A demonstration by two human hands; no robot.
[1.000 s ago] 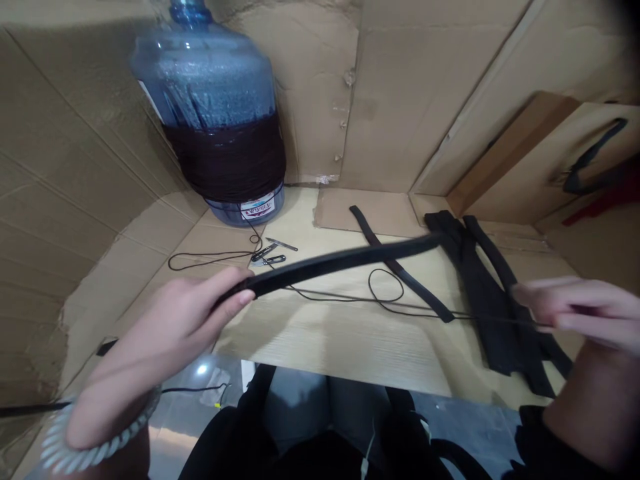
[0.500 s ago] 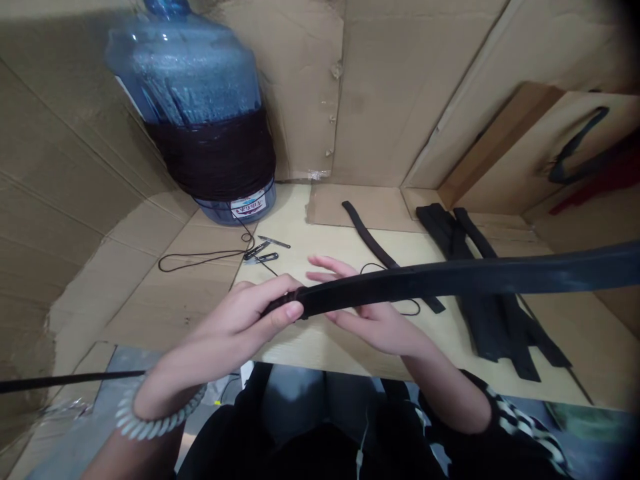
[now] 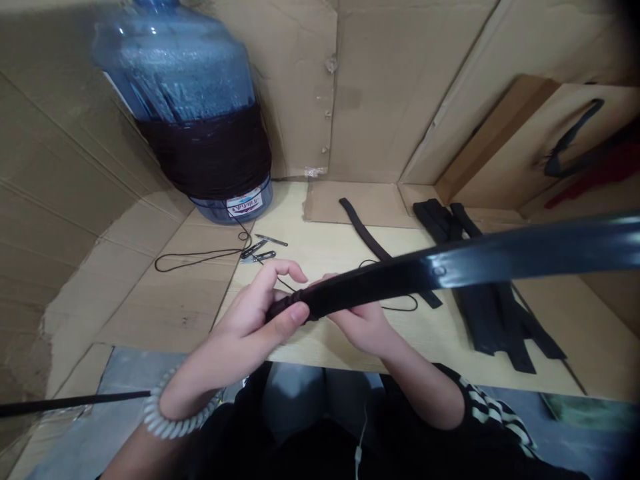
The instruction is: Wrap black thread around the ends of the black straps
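A long, curved black strip (image 3: 380, 283) runs from my left hand (image 3: 260, 310) toward the right edge. Dark cord is wound around it near its left end. My left hand is closed around that wound end, thumb pressed on top, index finger lifted and bent. Behind and under the strip, just right of the windings, my right hand (image 3: 365, 328) is wrapped against it; most of its fingers are hidden. A thin dark cord (image 3: 197, 253) loops on the left of the table. By it lie two small thread snips (image 3: 260, 256) and a thin pointed tool (image 3: 271, 239).
A large blue water bottle (image 3: 190, 73) wound with dark cord (image 3: 210, 150) stands at the back left. Several black strips (image 3: 480, 313) lie piled at the right, with one separate strip (image 3: 364, 227) nearer the middle. Cardboard walls (image 3: 390, 93) enclose the table.
My right hand's spread fingers have drawn in against the strip. My left index finger has lifted off the windings. The strip's right part has tilted slightly upward.
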